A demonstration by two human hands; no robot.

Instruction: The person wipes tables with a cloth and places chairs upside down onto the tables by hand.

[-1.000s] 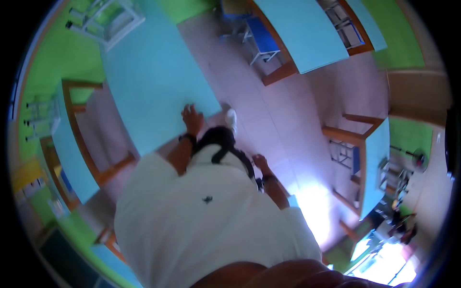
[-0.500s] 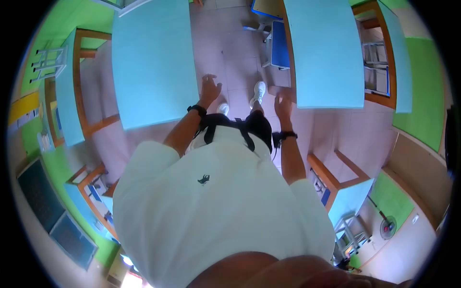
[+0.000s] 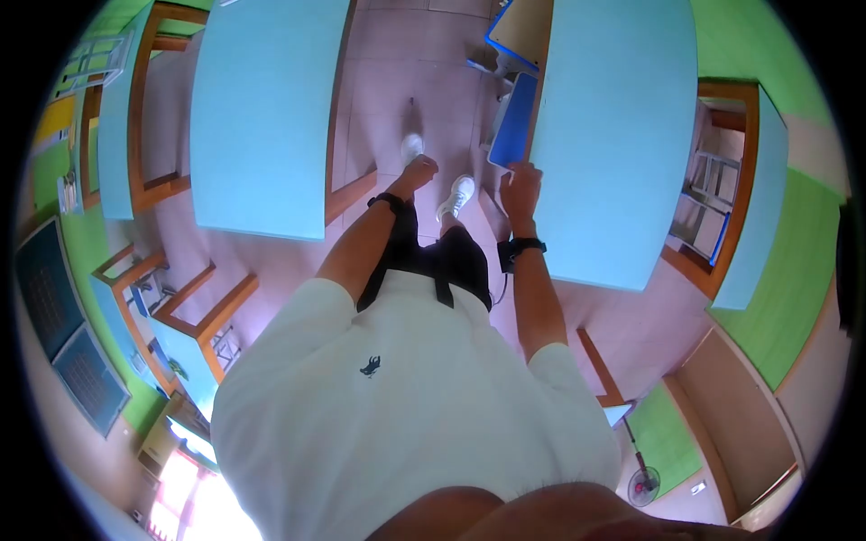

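At the far left, a turquoise-topped table (image 3: 262, 117) was seen, its brown wooden leg (image 3: 350, 196) set out toward the aisle; a shin could be knocked against that leg if a step were taken wide. To the right of it, the left hand (image 3: 418, 174) was held above the tiled floor with its fingers loosely bent; nothing was seen in it, though how far it was closed could not be told. Just beyond that hand a left shoe (image 3: 412, 145) was shown, and a right shoe (image 3: 458, 196) was placed nearer the body — footing could be misjudged, since the view of the floor was partly blocked by the hand. Farther right, a blue stool seat (image 3: 516, 122) was partly covered by the edge of a second table (image 3: 622, 135), and a toe could be caught on the stool in so narrow a gap. The right hand (image 3: 520, 192) was bent at that table's near edge, close to the seat's corner; whether anything was gripped or merely touched could not be made out. Below it, a black wristband (image 3: 523, 250) was worn with a thin cable (image 3: 504, 288) hanging from it — a loop that could be snagged on the table's corner.
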